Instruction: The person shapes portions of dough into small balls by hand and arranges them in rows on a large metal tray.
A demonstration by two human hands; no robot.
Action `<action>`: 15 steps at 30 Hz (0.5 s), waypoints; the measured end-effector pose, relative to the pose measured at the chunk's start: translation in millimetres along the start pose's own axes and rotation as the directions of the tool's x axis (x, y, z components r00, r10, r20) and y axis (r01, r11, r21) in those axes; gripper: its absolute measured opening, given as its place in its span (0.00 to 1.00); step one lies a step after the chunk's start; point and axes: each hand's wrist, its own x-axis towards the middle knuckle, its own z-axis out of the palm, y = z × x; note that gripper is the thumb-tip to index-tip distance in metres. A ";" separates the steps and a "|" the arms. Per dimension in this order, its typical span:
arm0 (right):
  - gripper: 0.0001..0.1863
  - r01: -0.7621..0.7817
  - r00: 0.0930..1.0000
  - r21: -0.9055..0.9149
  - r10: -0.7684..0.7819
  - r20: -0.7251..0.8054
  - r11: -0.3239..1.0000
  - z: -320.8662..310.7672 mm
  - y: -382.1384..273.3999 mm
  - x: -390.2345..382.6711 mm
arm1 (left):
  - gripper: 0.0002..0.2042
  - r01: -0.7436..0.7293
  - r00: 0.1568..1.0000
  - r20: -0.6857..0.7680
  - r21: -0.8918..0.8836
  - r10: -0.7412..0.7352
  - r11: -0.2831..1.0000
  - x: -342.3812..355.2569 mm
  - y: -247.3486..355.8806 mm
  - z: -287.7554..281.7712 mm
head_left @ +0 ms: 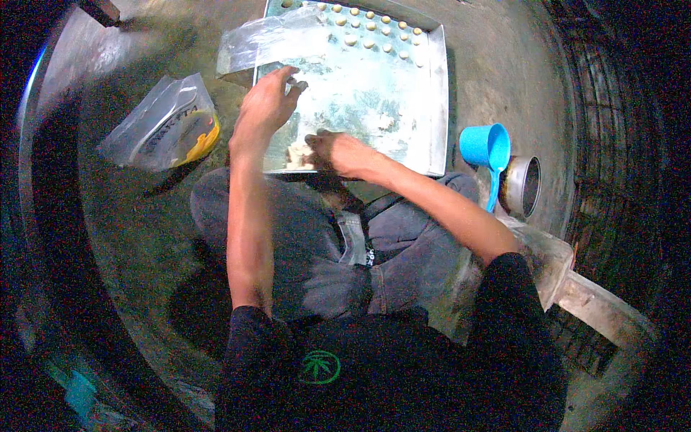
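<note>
A square metal tray (374, 108) with a pale, worn surface lies in front of my crossed legs. Over its left side, my left hand (265, 106) is raised with bent fingers apart and nothing visible in them. My right hand (345, 153) is low at the tray's near edge, its shadowed fingers bunched at a lump of pale dough (299, 156). Part of the dough is hidden by those fingers. Rows of small round dough balls (369, 43) sit at the tray's far right.
A clear plastic sheet (270, 42) drapes over the tray's far left corner. On the floor to the left lies a plastic bag (173, 126) with yellow on it. A blue dipper (484, 146) and a metal tin (521, 187) stand at right, near a wooden piece (601, 306).
</note>
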 end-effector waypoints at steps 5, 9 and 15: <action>0.10 -0.034 0.863 -0.247 0.153 0.481 0.969 -50.2 7.5 -27.0 | 0.19 -0.042 0.999 0.024 -0.020 0.043 0.999 -0.3 -12.1 9.5; 0.12 -0.159 0.921 -0.112 0.188 0.342 0.981 -63.3 28.3 -81.5 | 0.20 0.046 0.997 0.059 -0.017 -0.045 0.999 -0.1 -1.6 6.5; 0.21 -0.377 0.898 -0.017 0.369 0.240 0.926 -90.6 60.5 -146.6 | 0.20 0.202 0.969 0.169 -0.130 -0.179 0.971 -6.7 20.8 0.4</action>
